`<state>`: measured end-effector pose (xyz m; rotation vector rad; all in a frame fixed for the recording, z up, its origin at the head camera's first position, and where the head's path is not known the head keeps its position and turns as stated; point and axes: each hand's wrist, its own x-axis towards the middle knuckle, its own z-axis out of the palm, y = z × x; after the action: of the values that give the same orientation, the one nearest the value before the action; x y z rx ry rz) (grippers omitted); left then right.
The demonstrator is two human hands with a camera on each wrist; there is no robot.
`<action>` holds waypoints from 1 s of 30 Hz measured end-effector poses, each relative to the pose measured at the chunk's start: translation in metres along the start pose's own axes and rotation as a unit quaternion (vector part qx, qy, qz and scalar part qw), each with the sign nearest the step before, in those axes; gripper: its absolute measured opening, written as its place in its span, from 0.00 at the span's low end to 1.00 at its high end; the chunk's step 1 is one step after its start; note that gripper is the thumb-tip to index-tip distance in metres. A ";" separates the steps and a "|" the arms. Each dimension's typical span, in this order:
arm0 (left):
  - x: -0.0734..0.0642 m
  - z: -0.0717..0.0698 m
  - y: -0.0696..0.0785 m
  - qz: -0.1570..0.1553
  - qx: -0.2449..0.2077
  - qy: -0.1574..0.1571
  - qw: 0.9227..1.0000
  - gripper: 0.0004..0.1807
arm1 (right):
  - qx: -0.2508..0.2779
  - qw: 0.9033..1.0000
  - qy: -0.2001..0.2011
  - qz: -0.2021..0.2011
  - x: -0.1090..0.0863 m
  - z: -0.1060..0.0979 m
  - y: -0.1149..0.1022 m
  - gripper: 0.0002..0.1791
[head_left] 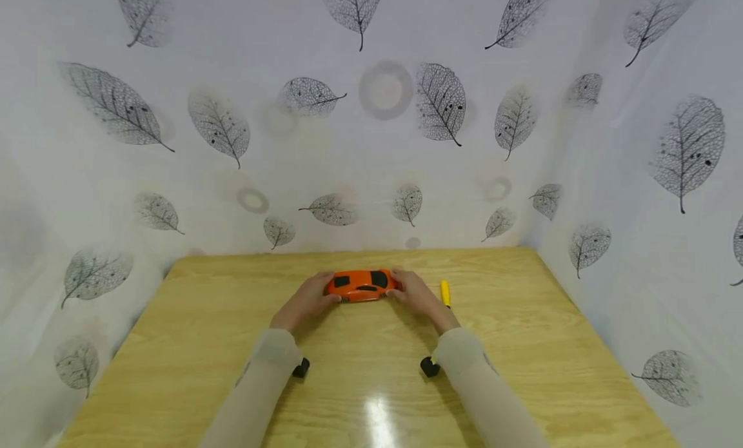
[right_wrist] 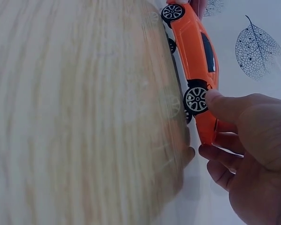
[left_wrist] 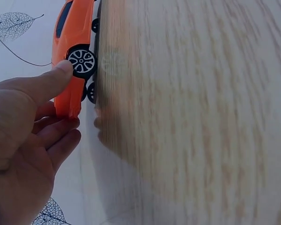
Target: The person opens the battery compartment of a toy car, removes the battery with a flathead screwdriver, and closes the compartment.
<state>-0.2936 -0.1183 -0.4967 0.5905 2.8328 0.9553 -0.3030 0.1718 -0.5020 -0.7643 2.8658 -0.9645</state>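
An orange toy car (head_left: 361,286) with dark windows lies lengthwise between two hands near the back of the table. My left hand (head_left: 307,300) grips its left end, the thumb near a wheel (left_wrist: 82,61) with silver spokes. At the other end my right hand (head_left: 416,294) holds the car, with its thumb beside another wheel (right_wrist: 196,99) and fingers round the end. The wheels are close to the tabletop; I cannot tell whether all of them touch it. Just right of my right hand lies a yellow handle-like object (head_left: 444,293), its near end dark.
The wooden table (head_left: 191,358) reaches back to a white leaf-printed cloth (head_left: 371,158), which also hangs at both sides. A small black device sits at the left cuff (head_left: 301,369) and another at the right cuff (head_left: 429,367).
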 end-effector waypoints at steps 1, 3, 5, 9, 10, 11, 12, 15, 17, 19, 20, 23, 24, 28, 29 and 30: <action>-0.001 0.000 0.000 0.000 -0.005 -0.001 1.000 0.35 | 0.003 1.000 0.000 0.000 -0.001 0.000 -0.001 0.29; -0.004 0.001 -0.001 -0.003 -0.014 -0.002 1.000 0.35 | 0.011 1.000 -0.002 -0.002 -0.004 0.000 -0.002 0.27; -0.006 0.002 -0.002 -0.005 -0.017 -0.002 1.000 0.35 | 0.021 1.000 -0.001 -0.001 -0.006 0.001 -0.002 0.27; -0.010 0.004 -0.001 0.002 -0.003 -0.008 1.000 0.35 | 0.013 1.000 -0.006 0.001 -0.012 0.002 -0.001 0.27; -0.011 0.004 -0.001 0.004 0.003 -0.009 1.000 0.35 | 0.008 1.000 -0.007 0.002 -0.013 0.003 -0.001 0.27; -0.011 0.004 -0.001 0.008 0.009 -0.013 1.000 0.35 | 0.001 1.000 -0.008 -0.001 -0.015 0.003 0.000 0.28; -0.012 0.004 0.000 0.009 0.013 -0.016 1.000 0.35 | -0.006 1.000 -0.007 -0.004 -0.016 0.004 0.000 0.28; -0.015 0.005 0.001 0.007 0.019 -0.027 0.999 0.37 | -0.016 1.000 -0.011 -0.005 -0.021 0.004 0.000 0.30; -0.017 0.005 0.001 0.007 0.018 -0.027 0.999 0.37 | -0.018 1.000 -0.010 -0.007 -0.024 0.003 0.000 0.30; -0.018 0.005 0.002 0.003 0.015 -0.024 1.000 0.37 | -0.016 1.000 -0.010 -0.008 -0.025 0.002 -0.002 0.30; -0.019 0.005 0.003 0.001 0.013 -0.023 1.000 0.37 | -0.014 1.000 -0.009 -0.008 -0.026 0.001 -0.004 0.30; -0.022 0.004 0.004 -0.007 0.009 -0.021 1.000 0.38 | -0.009 1.000 -0.009 -0.003 -0.027 -0.001 -0.007 0.30; -0.023 0.004 0.005 -0.008 0.008 -0.020 1.000 0.38 | -0.007 1.000 -0.011 0.000 -0.028 -0.002 -0.009 0.30; -0.028 0.003 0.007 -0.010 0.009 -0.022 1.000 0.38 | -0.008 1.000 -0.019 0.012 -0.030 -0.001 -0.011 0.30; -0.029 0.003 0.007 -0.007 0.011 -0.022 1.000 0.37 | -0.011 1.000 -0.021 0.011 -0.031 -0.002 -0.011 0.30; -0.030 0.003 0.008 -0.005 0.012 -0.020 1.000 0.37 | -0.012 1.000 -0.021 0.011 -0.031 -0.002 -0.012 0.30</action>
<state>-0.2626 -0.1228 -0.4955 0.5911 2.8125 0.8986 -0.2709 0.1792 -0.4977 -0.7441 2.8478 -0.9016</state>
